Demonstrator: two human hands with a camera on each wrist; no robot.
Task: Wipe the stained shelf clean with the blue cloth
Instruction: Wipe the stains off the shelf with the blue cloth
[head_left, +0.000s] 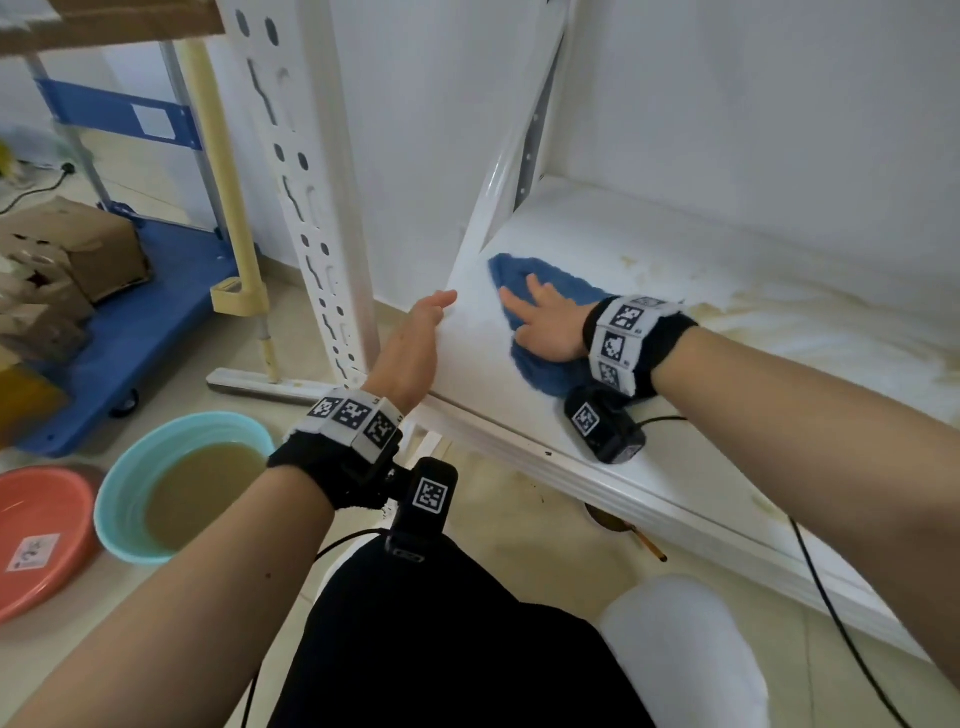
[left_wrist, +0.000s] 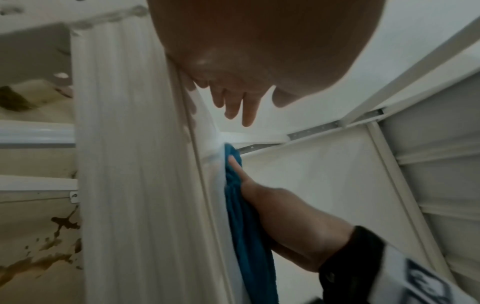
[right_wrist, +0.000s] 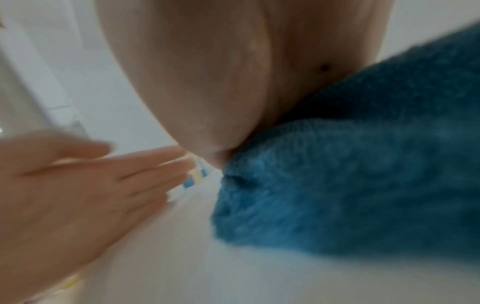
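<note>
Blue cloth (head_left: 545, 312) lies bunched flat on the white shelf (head_left: 675, 270), near its left front corner, just right of the perforated upright post (head_left: 306, 171). Right hand (head_left: 545, 322) lies on top of the cloth, palm down, fingers straight and slightly spread, pressing rather than gripping; this probably keeps a broad patch of cloth in contact with the surface. Left hand (head_left: 415, 348) rests flat along the shelf's left edge, fingers extended and together, holding nothing; likely a brace so the body can lean in. Shelf around the cloth looks white; yellow-brown stains (head_left: 779, 312) spread across the right half and towards the back, well apart from the cloth. Judgement: wiping under way, left part mostly done, larger stained area still ahead. On the floor to the left, a light-blue basin (head_left: 124, 467) holds murky brown water, placed close, presumably for rinsing; a pink basin (head_left: 47, 525) sits just beside it. Brown splashes (left_wrist: 59, 226) mark the floor below the shelf. Right wrist view is blurred, showing only cloth and palm.
</note>
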